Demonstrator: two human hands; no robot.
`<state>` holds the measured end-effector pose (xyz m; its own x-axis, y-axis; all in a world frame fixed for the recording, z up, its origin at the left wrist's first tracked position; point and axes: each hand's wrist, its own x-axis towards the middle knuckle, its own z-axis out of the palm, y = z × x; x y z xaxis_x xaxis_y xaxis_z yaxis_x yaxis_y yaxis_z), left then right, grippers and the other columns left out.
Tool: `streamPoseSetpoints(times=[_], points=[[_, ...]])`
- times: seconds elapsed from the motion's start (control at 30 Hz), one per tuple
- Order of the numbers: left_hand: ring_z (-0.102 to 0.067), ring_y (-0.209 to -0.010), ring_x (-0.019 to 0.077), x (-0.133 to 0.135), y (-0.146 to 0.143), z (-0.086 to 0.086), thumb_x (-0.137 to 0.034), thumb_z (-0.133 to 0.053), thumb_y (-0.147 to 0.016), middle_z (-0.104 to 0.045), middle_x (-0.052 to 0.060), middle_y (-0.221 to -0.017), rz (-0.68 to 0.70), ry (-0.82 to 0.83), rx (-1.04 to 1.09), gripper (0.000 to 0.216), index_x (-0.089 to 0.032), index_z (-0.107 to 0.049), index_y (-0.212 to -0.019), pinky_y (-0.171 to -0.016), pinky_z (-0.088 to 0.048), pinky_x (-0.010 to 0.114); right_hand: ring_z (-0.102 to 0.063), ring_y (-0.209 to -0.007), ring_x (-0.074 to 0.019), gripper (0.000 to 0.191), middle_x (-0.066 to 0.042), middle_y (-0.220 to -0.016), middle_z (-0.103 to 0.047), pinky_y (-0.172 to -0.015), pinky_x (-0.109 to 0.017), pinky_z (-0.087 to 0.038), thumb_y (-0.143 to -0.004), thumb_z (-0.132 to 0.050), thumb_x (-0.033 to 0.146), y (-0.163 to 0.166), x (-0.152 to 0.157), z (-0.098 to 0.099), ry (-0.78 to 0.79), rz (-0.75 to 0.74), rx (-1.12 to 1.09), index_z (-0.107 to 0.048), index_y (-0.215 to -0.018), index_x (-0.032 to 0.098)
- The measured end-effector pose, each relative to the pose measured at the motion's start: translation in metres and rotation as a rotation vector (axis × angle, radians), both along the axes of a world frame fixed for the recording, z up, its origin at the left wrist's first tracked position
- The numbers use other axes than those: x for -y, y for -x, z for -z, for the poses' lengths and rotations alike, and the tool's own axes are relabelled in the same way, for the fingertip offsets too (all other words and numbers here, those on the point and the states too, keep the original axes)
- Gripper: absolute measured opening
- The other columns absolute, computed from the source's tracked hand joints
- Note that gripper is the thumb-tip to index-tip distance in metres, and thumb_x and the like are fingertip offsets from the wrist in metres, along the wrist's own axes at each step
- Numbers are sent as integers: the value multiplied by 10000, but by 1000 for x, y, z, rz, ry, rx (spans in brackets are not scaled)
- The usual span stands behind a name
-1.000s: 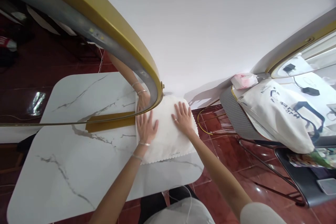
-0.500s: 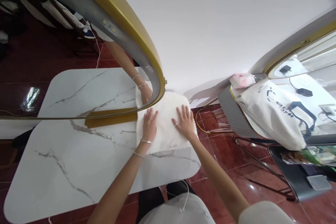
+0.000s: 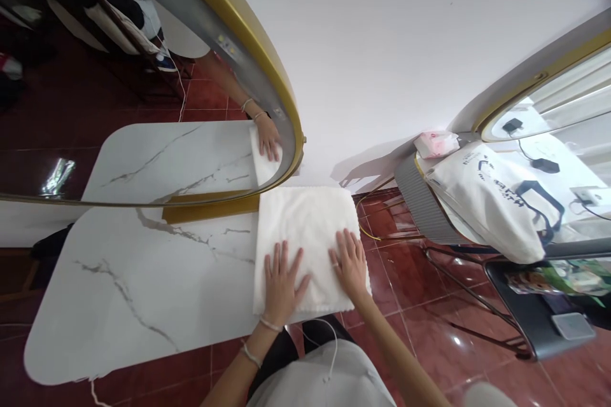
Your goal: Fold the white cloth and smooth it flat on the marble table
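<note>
A folded white towel [image 3: 305,229] lies on the right end of a white marble table [image 3: 143,286], its far edge against a gold-framed mirror [image 3: 258,51]. My left hand [image 3: 281,280] rests flat on the towel's near half with fingers spread. To its right, my right hand [image 3: 351,264] also presses flat on the towel near its right edge, a ring on one finger. Both hands are open and hold nothing. The mirror shows a reflection of my hand on the towel.
A white tote bag [image 3: 487,203] with dark print lies on a second table at the right, with a pink-and-white packet [image 3: 434,143] behind it. A dark chair [image 3: 534,305] stands below it on the red tiled floor [image 3: 420,324]. A white cable hangs at my waist.
Both hands have slid across the towel from its far half toward me, staying flat. The view has tilted, so the towel now shows in full.
</note>
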<state>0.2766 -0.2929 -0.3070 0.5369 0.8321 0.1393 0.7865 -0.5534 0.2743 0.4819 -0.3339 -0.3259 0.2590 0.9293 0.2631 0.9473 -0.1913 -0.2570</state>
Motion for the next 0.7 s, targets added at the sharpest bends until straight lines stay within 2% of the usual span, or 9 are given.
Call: streamPoseSetpoints(times=[0.1,0.17,0.27,0.37,0.47,0.57,0.7], points=[[-166,-1476,352,14,4,2,-453,-553,-891,-195,125,-1605,-10,10,2,634,-290,-378,-1478,-1160,-193,581,-205,-1467,-299,699,-123,-1597,-217,-1153,-502,-238,-983,-386,442,8,27,-1,116,-30,52,-82,-1565,202],[-155,-1479,352,5,0,4,-466,-555,-888,-205,119,-1603,-15,25,5,635,-297,-383,-1475,-1158,-190,589,-153,-1481,-295,734,-113,-1613,-150,-1162,-493,-220,-978,-375,466,0,18,-1,152,-46,74,-26,-1566,198],[-132,-1485,340,-29,-15,5,-473,-544,-894,-214,102,-1603,-31,38,21,622,-297,-389,-1471,-1165,-171,586,-94,-1493,-272,713,-108,-1616,-140,-1169,-468,-208,-986,-342,477,-23,-29,-1,170,-87,78,-41,-1565,188],[-120,-1488,334,-67,-33,5,-489,-527,-902,-201,101,-1607,-70,33,40,610,-286,-403,-1464,-1174,-143,578,-68,-1495,-272,680,-128,-1612,-156,-1174,-473,-184,-988,-310,499,-46,-83,-1,204,-128,53,-162,-1553,151],[-131,-1485,343,-88,-41,5,-507,-514,-906,-192,119,-1607,-90,22,43,604,-271,-422,-1454,-1174,-135,576,-65,-1494,-277,654,-145,-1604,-180,-1179,-488,-157,-992,-305,488,-52,-108,-2,225,-136,41,-238,-1533,125],[-148,-1483,333,-81,-34,3,-508,-510,-910,-201,119,-1605,-85,18,39,607,-269,-413,-1459,-1174,-148,566,-98,-1489,-283,554,-130,-1597,-217,-1179,-501,-155,-1015,-287,408,-41,-92,-4,213,-122,44,-312,-1513,167],[-163,-1482,321,-39,-7,0,-491,-515,-910,-220,114,-1601,-78,16,30,604,-276,-403,-1463,-1170,-172,562,-40,-1491,-317,488,-37,-1623,-147,-1166,-576,-136,-1017,-315,323,-11,-31,-6,166,-195,67,-317,-1505,326]])
